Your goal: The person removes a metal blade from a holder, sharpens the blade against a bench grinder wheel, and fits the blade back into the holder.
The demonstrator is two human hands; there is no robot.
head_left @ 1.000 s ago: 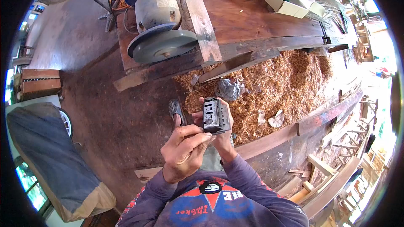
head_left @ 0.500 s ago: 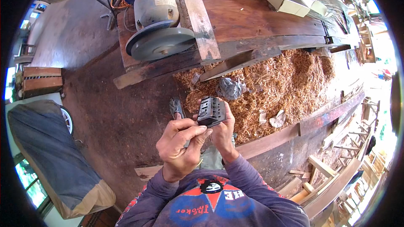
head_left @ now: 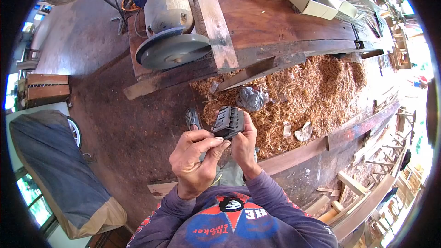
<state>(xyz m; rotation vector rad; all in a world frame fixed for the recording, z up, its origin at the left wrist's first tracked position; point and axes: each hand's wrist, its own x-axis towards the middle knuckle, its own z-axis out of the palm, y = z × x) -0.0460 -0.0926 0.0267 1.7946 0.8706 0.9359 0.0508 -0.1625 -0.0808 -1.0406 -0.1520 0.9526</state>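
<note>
A small dark grey block with rows of slots and openings [head_left: 228, 120] is held up in front of my body, tilted. My right hand [head_left: 244, 143] is closed around its right side, with the thumb along the edge. My left hand [head_left: 195, 156] is at the block's near left corner. Its thumb and index finger are pinched together right against that corner, and whatever lies between the tips is too small or hidden to make out. Below the hands is the printed front of my shirt [head_left: 229, 220].
Ahead is a wooden bench [head_left: 275, 14] carrying a bench grinder [head_left: 172, 23] and an open white box [head_left: 312, 7]. Wood shavings [head_left: 294, 96] lie heaped under it, with a grey plastic bag [head_left: 251, 98]. A covered object [head_left: 59, 170] stands left; planks [head_left: 363, 211] lie right.
The block has tilted slightly and shifted a little left and down with both hands. The grip of each hand looks the same.
</note>
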